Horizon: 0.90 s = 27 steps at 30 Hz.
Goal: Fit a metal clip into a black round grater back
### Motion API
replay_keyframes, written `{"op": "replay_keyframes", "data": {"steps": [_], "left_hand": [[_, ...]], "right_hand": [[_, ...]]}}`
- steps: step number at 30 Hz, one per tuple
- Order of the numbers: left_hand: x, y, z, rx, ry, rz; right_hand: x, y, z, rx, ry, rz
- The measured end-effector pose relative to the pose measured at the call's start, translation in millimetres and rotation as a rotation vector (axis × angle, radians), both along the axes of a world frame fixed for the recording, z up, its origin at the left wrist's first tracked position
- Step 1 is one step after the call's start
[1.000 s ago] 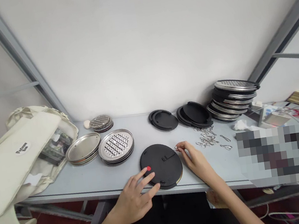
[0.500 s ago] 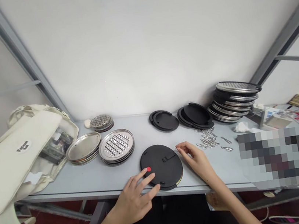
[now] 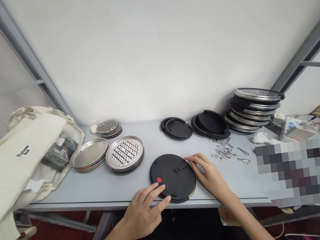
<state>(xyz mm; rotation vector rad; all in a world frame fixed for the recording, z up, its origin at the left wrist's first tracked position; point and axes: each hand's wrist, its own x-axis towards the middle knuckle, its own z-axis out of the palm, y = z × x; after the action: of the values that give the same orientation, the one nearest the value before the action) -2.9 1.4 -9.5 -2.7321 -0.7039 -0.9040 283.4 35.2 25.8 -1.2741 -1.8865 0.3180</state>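
White wall [image 3: 151,57], one grey table [image 3: 83,188]: one bag [image 3: 42,132], three metal stacks [image 3: 125,152], left hand [image 3: 145,213] spread loosely on one black disc [image 3: 176,183] at the front edge, right hand [image 3: 207,173] pinching one metal bit [image 3: 187,161] at the disc's rim, one tall pile [image 3: 255,108].

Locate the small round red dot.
In the head view, the red dot lies on the left part of the flat round black disc, right beside the left hand.
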Motion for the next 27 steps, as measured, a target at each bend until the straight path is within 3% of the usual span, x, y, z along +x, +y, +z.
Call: {"op": "replay_keyframes", "data": {"steps": [4,17,27], "left_hand": [[0.8,0.3,-4.6,0.069,-0.056,-0.004],[0.7,0.3,-0.2,0.034,-0.04,0.007],[1.4,-0.5,2.9,0.051,-0.057,0.004]], "right_hand": [[1.4,1.4,-1.4,0.019,-0.004,-0.015],[2.0,1.8,1.1,-0.004,0.049,0.012],[1.8,5.2,-1.8,0.008,0.05,-0.078]]}}
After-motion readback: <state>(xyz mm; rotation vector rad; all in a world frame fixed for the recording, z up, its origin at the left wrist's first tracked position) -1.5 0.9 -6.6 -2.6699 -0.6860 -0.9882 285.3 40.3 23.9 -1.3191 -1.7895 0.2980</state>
